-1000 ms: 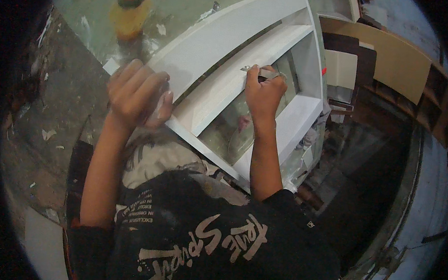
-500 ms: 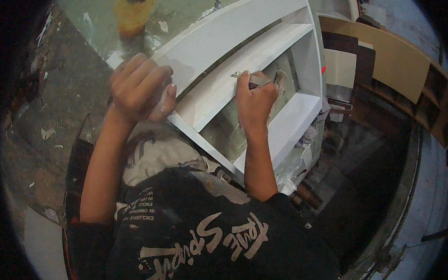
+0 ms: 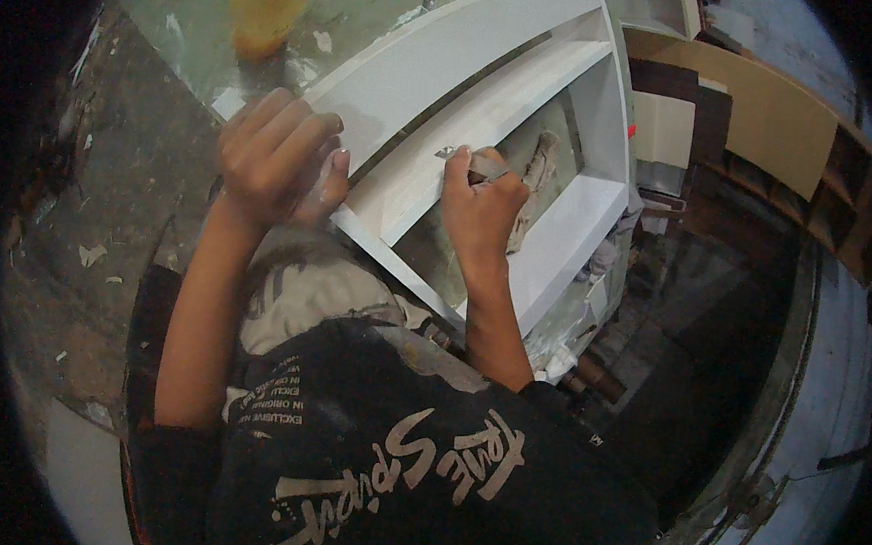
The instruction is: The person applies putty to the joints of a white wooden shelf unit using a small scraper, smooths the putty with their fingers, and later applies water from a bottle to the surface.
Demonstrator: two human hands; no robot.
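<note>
A white wooden frame [image 3: 433, 73] with a long inner board [image 3: 460, 144] lies aslant in front of me. Over that board, my right hand [image 3: 481, 212] grips a small flat greyish tool [image 3: 488, 166]; a shiny tip shows past the thumb, but its exact kind is unclear. My left hand [image 3: 281, 161] is curled at the frame's left end, with white smears on its fingertips. Whatever those fingers hold, if anything, is hidden. A crumpled dusty cloth strip [image 3: 535, 185] lies within the frame's opening, just right of my right hand.
Beneath the frame is a greenish work surface [image 3: 179, 57] with scraps and a yellow container [image 3: 267, 22]. Brown and cream panels [image 3: 768, 121] stand at the right. Debris litters the dark floor [image 3: 93, 193] at the left.
My right hand has slid slightly left and toward me along the inner board with the tool. More of the cloth strip shows. My left hand stays at the frame's left end.
</note>
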